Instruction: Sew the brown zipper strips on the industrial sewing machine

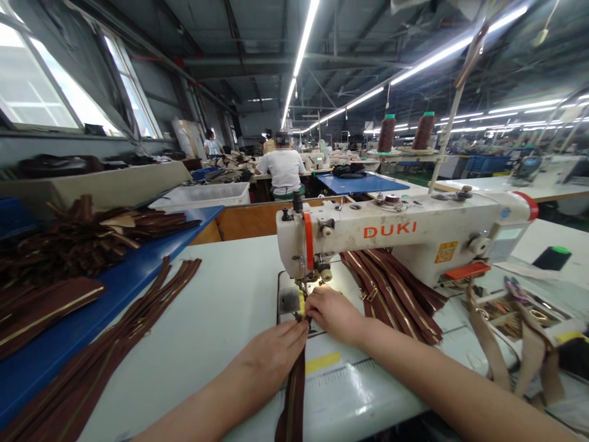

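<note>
A brown zipper strip runs from the table's front edge up to the needle area of a white sewing machine. My left hand presses its fingertips together on the strip just in front of the presser foot. Close beside the needle, my right hand has its fingers curled down on the strip's end; the fingertips are partly hidden. Several brown zippers with gold teeth lie under the machine arm, right of my right hand. More long brown zippers lie on the table at left.
A blue surface at left carries a heap of brown strips. At right stands a parts tray with scissors and straps. Thread cones stand behind the machine. A seated person is ahead.
</note>
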Action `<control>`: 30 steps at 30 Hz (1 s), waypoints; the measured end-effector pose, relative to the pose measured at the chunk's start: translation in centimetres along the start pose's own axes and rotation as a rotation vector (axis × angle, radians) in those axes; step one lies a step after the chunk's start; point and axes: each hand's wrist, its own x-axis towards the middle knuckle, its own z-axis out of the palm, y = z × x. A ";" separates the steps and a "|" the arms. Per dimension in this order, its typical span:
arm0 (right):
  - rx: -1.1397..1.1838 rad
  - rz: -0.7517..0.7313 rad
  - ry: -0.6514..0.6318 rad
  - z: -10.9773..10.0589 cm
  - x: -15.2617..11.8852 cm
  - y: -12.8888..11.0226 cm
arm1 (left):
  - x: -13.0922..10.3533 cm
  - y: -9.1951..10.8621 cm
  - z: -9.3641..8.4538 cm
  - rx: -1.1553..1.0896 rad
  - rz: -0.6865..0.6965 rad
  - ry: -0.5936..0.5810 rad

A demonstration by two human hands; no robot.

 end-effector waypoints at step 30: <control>-0.172 -0.191 0.063 -0.5 -3.2 -0.5 | 3.3 -0.3 0.8 -0.152 -0.352 0.028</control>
